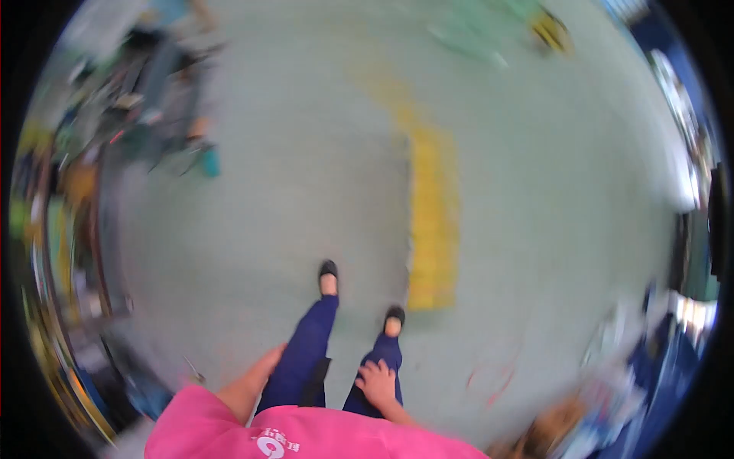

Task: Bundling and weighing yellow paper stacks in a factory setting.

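Note:
My right hand [377, 385] is over my right thigh, its fingers apart with nothing in them. The blue trousers [306, 348] lie just beneath it. Beside my left thigh is my left hand [273, 358], partly behind the leg, and its fingers do not show. Between the legs there is a black patch [315, 382]; what it is I cannot make out. Black shoes [328, 269] are on my feet, the left one farther forward than the right. A pink shirt [306, 432] fills the lower edge.
A grey-green floor [306, 176] carries a broad yellow stripe [434, 222] just right of my feet. Blurred equipment [157, 84] stands at far left, shelving [69, 252] along the left rim. Blue furniture [665, 382] and a brown item [554, 424] are at lower right.

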`<state>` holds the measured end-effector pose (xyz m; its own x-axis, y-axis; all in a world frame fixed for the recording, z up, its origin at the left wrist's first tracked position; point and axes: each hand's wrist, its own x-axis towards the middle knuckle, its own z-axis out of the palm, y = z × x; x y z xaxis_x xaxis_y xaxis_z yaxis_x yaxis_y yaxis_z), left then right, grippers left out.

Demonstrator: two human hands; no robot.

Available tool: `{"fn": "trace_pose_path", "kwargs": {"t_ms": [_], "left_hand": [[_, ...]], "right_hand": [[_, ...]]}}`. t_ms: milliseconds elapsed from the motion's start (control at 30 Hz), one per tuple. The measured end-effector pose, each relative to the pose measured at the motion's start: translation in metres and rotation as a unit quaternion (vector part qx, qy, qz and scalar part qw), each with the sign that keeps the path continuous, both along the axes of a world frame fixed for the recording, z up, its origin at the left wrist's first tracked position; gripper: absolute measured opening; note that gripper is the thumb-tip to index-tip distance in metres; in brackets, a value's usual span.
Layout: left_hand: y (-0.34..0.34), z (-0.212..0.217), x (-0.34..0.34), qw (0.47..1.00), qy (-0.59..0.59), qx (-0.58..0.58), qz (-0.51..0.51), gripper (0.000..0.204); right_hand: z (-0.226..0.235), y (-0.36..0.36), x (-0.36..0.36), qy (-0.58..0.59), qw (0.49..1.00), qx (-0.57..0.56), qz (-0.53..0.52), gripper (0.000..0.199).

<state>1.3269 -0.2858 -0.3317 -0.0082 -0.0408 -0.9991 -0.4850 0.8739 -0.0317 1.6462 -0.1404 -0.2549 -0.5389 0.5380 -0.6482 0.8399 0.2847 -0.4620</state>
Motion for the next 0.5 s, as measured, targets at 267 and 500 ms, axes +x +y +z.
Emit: {"fn": "trace_pose_path", "kwargs": {"t_ms": [267,500], "left_hand": [[-0.194,0.047,0.14,0.911,0.018,0.128,0.391,0.043],[-0.413,0.076,0.188,0.839,0.18,0.112,0.501,0.039]], "right_hand": [[-0.042,0.064,0.025,0.053,0.947,-0.108,0.298,0.028],[-0.025,0.067,-0.17,0.044,0.909,-0.025,0.414,0.03]]}}
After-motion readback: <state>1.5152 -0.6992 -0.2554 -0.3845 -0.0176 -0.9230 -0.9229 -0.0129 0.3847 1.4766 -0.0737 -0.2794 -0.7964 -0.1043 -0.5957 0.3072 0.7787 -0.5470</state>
